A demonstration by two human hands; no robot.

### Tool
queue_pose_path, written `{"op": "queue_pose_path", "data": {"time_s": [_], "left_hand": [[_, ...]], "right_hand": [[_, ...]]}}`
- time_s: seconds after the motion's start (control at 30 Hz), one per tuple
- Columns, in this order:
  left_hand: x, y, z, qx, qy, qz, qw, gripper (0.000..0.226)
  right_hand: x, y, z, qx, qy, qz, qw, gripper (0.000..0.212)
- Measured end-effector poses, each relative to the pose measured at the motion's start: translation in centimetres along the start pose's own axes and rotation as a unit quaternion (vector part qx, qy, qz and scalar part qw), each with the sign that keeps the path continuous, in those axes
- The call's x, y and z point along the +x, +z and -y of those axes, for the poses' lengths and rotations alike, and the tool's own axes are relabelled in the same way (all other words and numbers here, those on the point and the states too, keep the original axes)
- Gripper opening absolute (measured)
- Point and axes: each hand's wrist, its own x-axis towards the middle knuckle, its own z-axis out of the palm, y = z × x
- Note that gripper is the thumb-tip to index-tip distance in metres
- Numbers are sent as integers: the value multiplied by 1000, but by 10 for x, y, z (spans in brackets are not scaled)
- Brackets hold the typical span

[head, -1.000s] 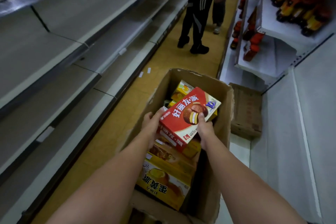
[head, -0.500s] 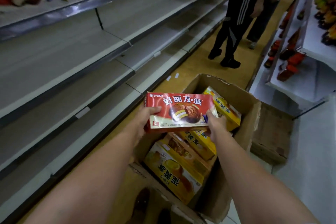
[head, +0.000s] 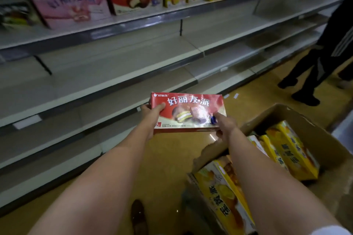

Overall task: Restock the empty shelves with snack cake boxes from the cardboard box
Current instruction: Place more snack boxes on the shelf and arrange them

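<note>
A red snack cake box [head: 188,112] with a chocolate pie picture is held level in front of me, between both hands. My left hand [head: 151,112] grips its left end, thumb on the front face. My right hand [head: 224,126] grips its lower right corner. The box hangs over the floor, in front of the bare lower shelves [head: 107,86]. The open cardboard box [head: 309,120] stands on the floor at the lower right and holds several yellow snack cake boxes [head: 292,150].
The top shelf [head: 133,23] carries pink, red and yellow boxes. Below it run several bare grey shelves. A person in dark striped trousers [head: 324,59] stands in the aisle at the far right. My shoe [head: 138,215] shows on the tan floor.
Both hands lifted the red box out of the cardboard box and carried it left toward the shelves. My view turned left, bringing the stocked top shelf into sight.
</note>
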Motion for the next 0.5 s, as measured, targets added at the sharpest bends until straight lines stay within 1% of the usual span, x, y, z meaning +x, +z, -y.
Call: {"op": "queue_pose_path", "data": {"time_s": [0.03,0.1,0.17,0.23,0.3,0.37,0.5], "left_hand": [[3,-14,-5,0,3,-1,1000,47],[13,-39,-14,10,6,2,1000,54],[19,-59,-28,28,15,10,999,52],[28,-81,-44,49,19,23,998,52],[36,-101,-63,85,29,38,995,58],[44,-115,-79,126,62,32,990,59],[63,-136,-109,161,133,11,978,80]], "right_hand": [[-2,15,4,4,-2,16,1000,16],[-5,43,14,0,-18,28,999,14],[-7,68,28,-19,-39,29,999,14],[-11,95,45,-37,-55,29,997,25],[-14,122,64,-49,-80,8,996,34],[-16,140,79,-46,-101,-5,994,31],[-23,174,106,-72,-125,-33,989,29]]}}
